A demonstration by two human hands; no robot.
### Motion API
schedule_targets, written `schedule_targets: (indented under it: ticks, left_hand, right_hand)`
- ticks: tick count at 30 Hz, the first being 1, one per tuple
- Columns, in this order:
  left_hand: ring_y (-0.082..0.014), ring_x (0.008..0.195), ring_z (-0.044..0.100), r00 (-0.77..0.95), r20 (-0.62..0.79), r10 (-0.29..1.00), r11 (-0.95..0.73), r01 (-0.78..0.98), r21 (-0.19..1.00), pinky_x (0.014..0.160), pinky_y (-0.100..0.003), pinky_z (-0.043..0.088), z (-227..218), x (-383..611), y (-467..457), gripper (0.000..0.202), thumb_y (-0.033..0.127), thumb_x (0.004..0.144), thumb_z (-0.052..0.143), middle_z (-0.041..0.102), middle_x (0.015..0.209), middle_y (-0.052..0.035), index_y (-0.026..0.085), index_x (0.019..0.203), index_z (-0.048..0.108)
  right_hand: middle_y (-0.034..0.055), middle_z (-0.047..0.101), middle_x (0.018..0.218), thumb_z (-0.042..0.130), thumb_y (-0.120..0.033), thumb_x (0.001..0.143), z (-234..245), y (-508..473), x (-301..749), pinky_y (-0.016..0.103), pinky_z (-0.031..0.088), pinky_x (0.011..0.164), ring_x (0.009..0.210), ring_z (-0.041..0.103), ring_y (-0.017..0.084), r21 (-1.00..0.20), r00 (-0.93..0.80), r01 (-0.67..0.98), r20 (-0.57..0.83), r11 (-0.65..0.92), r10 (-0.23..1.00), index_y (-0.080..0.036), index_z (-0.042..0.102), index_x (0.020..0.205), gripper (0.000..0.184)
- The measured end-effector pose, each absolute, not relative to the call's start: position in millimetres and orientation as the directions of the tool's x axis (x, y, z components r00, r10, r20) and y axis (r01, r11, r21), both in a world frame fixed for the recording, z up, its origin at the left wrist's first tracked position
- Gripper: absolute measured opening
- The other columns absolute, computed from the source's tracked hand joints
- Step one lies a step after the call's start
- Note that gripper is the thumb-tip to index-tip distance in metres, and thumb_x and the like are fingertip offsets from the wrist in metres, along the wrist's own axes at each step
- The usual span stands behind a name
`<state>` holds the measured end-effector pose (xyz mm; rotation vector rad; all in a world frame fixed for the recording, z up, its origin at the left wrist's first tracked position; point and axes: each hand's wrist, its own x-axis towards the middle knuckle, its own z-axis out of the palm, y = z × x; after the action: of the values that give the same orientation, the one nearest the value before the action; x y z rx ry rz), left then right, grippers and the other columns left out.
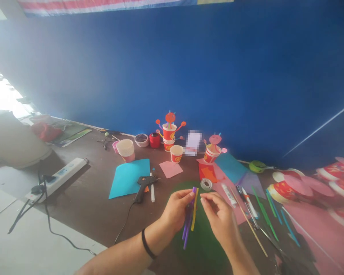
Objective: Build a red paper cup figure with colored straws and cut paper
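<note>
My left hand is closed around a few purple pipe cleaners and a yellow pipe cleaner, which hang down with their upper ends level near the thumb. Just right of them, my right hand has its thumb and fingers drawn together in a pinch; whether anything small sits between the fingertips I cannot make out. Under both hands lies a dark green round mat. A roll of tape rests just beyond the right hand, and a glue stick lies to its right.
A black glue gun and white marker lie by blue paper. Behind stand paper cups and cup figures. A power strip is left; green pipe cleaners, scissors and red cups are right.
</note>
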<state>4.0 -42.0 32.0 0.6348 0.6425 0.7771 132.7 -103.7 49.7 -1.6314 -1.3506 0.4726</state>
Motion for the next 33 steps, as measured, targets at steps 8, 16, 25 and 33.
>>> schedule_targets:
  ticks: [8, 16, 25, 33]
  left_hand:
    - [-0.0137, 0.070, 0.061, 0.441, -0.226, 0.869, 0.388, -0.320, 0.864, 0.065, -0.021, 0.046, 31.0, 5.8, -51.3, 0.040, 0.034, 0.062, 0.078, 0.068, 0.081, -0.0066, 0.012, 0.094, 0.069]
    - [-0.0117, 0.060, 0.058, 0.670, -0.307, 0.676, 0.533, -0.156, 0.832, 0.057, -0.021, 0.043, 26.1, -0.5, -52.3, 0.038, 0.046, 0.071, 0.068, 0.065, 0.070, -0.0069, 0.009, 0.079, 0.066]
    - [-0.0172, 0.062, 0.066, 0.737, -0.422, 0.528, 0.655, -0.038, 0.754, 0.060, -0.027, 0.050, 17.2, 0.1, -54.5, 0.038, 0.046, 0.070, 0.069, 0.069, 0.074, -0.0095, 0.010, 0.084, 0.066]
    - [-0.0175, 0.063, 0.067, 0.748, -0.453, 0.484, 0.703, -0.024, 0.711, 0.055, -0.023, 0.049, 13.5, -3.3, -54.1, 0.025, 0.031, 0.071, 0.069, 0.070, 0.077, -0.0112, 0.010, 0.085, 0.065]
  right_hand:
    - [0.0067, 0.068, 0.082, 0.057, -0.042, 0.081, 43.4, -105.7, 120.6, 0.028, 0.048, 0.068, 0.077, 0.063, 0.021, -0.968, 0.398, 0.246, 0.065, -0.038, 0.915, -0.018, 0.064, 0.084, 0.025]
    - [-0.0031, 0.056, 0.055, 0.064, -0.046, 0.073, 27.8, -97.3, 125.5, 0.022, 0.039, 0.047, 0.051, 0.050, 0.013, -0.991, 0.464, -0.078, -0.133, -0.110, 0.876, -0.017, 0.063, 0.073, 0.029]
    - [-0.0066, 0.043, 0.042, 0.067, -0.052, 0.067, 15.6, -85.0, 135.7, 0.021, 0.029, 0.038, 0.039, 0.038, 0.008, -0.979, 0.449, -0.116, -0.202, -0.167, 0.870, -0.016, 0.063, 0.064, 0.037]
    - [-0.0079, 0.041, 0.041, 0.064, -0.055, 0.068, 13.3, -83.3, 142.9, 0.019, 0.024, 0.035, 0.035, 0.034, 0.006, -0.967, 0.345, -0.125, -0.254, -0.224, 0.904, -0.015, 0.062, 0.065, 0.039]
